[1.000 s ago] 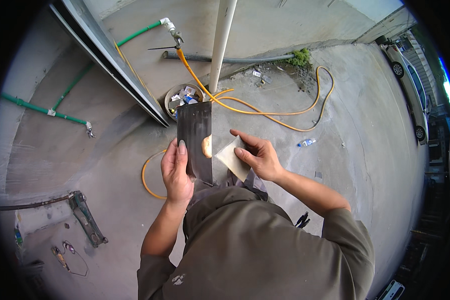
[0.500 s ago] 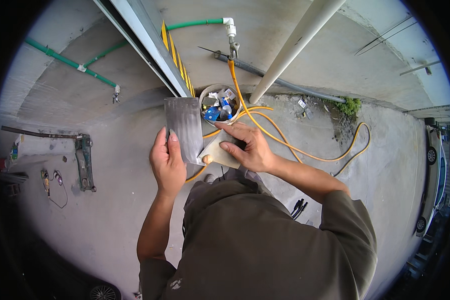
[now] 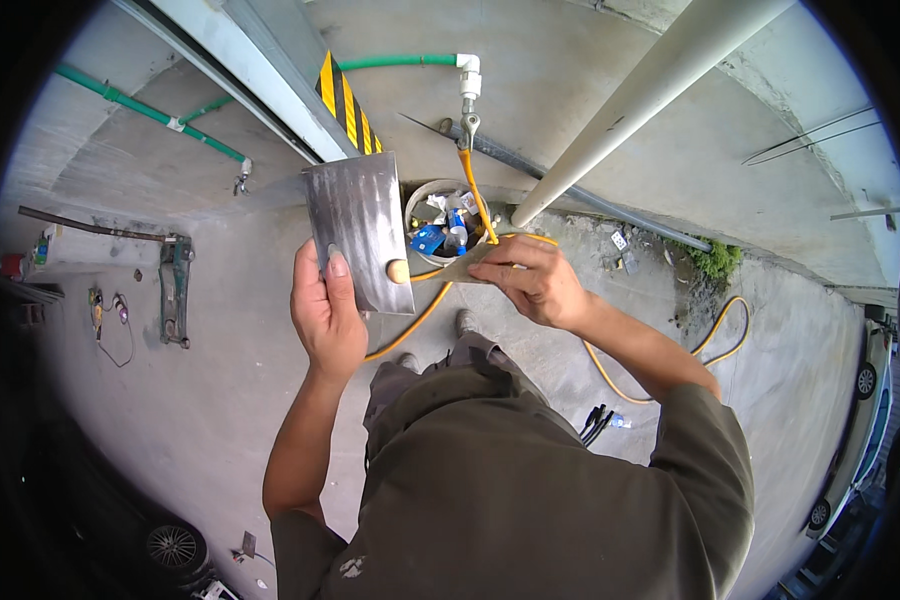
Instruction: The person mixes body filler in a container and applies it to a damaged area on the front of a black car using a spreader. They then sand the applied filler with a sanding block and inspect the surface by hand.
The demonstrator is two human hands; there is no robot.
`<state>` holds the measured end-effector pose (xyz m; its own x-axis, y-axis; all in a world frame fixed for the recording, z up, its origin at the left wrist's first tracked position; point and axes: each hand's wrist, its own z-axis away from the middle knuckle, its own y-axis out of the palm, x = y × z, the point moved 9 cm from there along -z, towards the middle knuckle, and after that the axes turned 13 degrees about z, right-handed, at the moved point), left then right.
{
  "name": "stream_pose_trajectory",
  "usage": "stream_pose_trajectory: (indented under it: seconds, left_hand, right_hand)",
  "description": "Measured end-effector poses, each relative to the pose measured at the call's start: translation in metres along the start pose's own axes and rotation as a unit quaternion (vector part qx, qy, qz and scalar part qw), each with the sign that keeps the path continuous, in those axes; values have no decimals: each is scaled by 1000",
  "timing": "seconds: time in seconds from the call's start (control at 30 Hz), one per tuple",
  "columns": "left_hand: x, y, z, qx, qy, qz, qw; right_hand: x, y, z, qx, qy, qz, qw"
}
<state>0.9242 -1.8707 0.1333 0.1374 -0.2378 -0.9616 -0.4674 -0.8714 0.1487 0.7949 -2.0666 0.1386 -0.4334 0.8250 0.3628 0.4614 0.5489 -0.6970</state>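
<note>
- My left hand has its fingers wrapped around a flat steel trowel, held upright at chest height.
- My right hand pinches a tan sheet beside it, above the bucket.

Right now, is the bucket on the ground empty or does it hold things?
It holds things: the round bucket on the concrete, beyond the hands, shows blue and white items inside. What they are is too small to tell.

Blue packages in round bucket; yellow-black striped sign behind.
</note>
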Motion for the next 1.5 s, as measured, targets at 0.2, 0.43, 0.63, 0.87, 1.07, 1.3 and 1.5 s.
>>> stream_pose_trajectory:
  seconds: [0.2, 0.43, 0.63, 0.87, 1.07, 1.3, 1.5]
  left_hand:
    - [-30, 72, -25, 185, 354, -299, 867]
    - [-53, 75, -40, 109, 448, -293, 837]
    - [-42, 12, -26, -54, 353, -283, 890]
    - [5, -37, 31, -172, 148, -216, 950]
    - [25, -48, 62, -242, 25, -36, 969]
    - [34, -32, 90, -282, -148, 228, 920]
    - [6, -62, 143, -224, -125, 369, 893]
  right_hand:
    - [-41, -64, -60, -16, -17, 48, 999]
    - [-50, -31, -71, 52, -86, 70, 993]
    - [-93, -8, -86, 34, -57, 93, 993]
    - [-108, -18, -110, -31, -39, 115, 992]
    - [-99, -22, -123, -81, -56, 101, 990]
    - [34, 12, -88, -18, -164, -157, 974]
    - [116, 70, -33, 40, -227, -146, 962]
